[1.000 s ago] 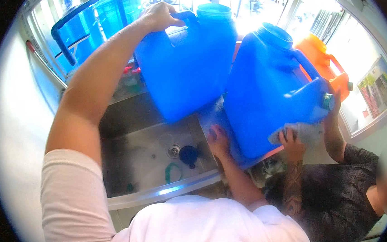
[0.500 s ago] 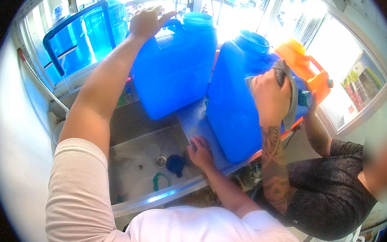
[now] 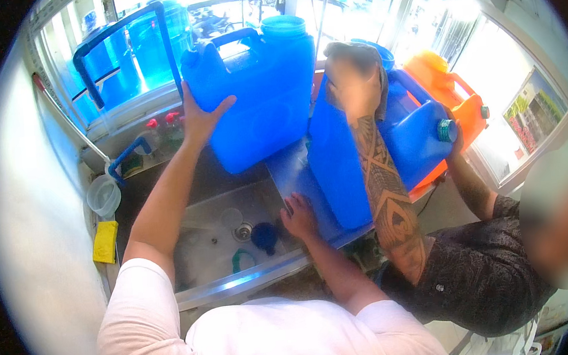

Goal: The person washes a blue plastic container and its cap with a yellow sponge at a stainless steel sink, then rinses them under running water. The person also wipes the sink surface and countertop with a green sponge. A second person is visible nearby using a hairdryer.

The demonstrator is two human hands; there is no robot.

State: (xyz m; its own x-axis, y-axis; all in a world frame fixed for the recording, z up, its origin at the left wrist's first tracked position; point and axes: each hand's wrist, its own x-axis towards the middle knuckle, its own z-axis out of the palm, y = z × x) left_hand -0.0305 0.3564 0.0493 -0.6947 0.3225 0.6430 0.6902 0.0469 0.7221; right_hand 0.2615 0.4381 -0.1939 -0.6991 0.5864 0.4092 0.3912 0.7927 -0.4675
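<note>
A large blue water jug [image 3: 261,99], its mouth uncovered, stands tilted at the sink's far edge. My left hand [image 3: 203,120] rests against its left side, thumb spread across the front; the fingertips partly overlap the jug's edge. My right hand [image 3: 298,216] lies with fingers apart on the metal counter [image 3: 290,170] beside the sink basin [image 3: 201,264]. To the right stands a second blue jug [image 3: 340,166]. A co-worker's hand presses a grey cloth [image 3: 377,53] at that jug's mouth, while their other hand is near a capped opening on its side.
An orange jug [image 3: 447,91] stands behind the co-worker's arm. In the basin lie a dark blue round piece [image 3: 263,238] and a green ring [image 3: 238,261]. At left are a clear plastic cup [image 3: 104,195], a yellow sponge [image 3: 105,241] and a blue pipe [image 3: 119,30].
My left hand has come down from the jug's handle to its left side. The co-worker's cloth has moved up and left to the second jug's mouth. My right hand stays on the counter.
</note>
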